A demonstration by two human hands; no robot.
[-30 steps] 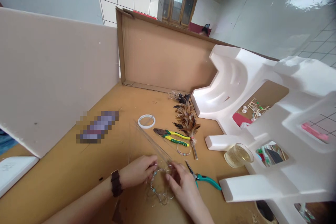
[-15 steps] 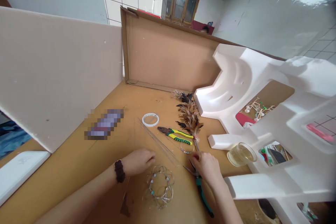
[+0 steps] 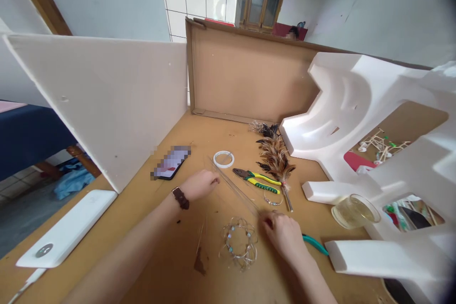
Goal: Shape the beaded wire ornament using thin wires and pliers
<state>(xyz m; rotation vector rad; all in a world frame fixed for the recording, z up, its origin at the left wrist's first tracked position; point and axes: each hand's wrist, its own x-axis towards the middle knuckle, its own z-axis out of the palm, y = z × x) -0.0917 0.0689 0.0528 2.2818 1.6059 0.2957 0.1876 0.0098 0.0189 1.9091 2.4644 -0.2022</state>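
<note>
My left hand [image 3: 200,185], with a brown strap at the wrist, is closed near the far ends of several thin straight wires [image 3: 237,191]. Whatever its fingers hold is hidden. The near ends of the wires reach my right hand [image 3: 283,232], whose fingers are pinched together; blur hides what is in them. Between my forearms lies a looped wire ring with pale blue beads [image 3: 238,243]. A teal pliers handle [image 3: 315,243] sticks out past my right wrist, its jaws hidden. Beyond the wires rest yellow-green pliers [image 3: 258,181] and a small beaded wire piece [image 3: 272,200].
A white ring [image 3: 223,159] and a brown feather bundle [image 3: 276,154] lie farther back. On the left are a phone [image 3: 171,162] and a white power bank [image 3: 67,230]. A glass of pale liquid [image 3: 354,211] stands by white foam packing [image 3: 342,99] at right. Cardboard [image 3: 245,76] rises behind.
The view has swung left. My left hand has moved forward, away from the beaded ring. My right hand has come to the wires' near ends, and the teal pliers now lie farther right.
</note>
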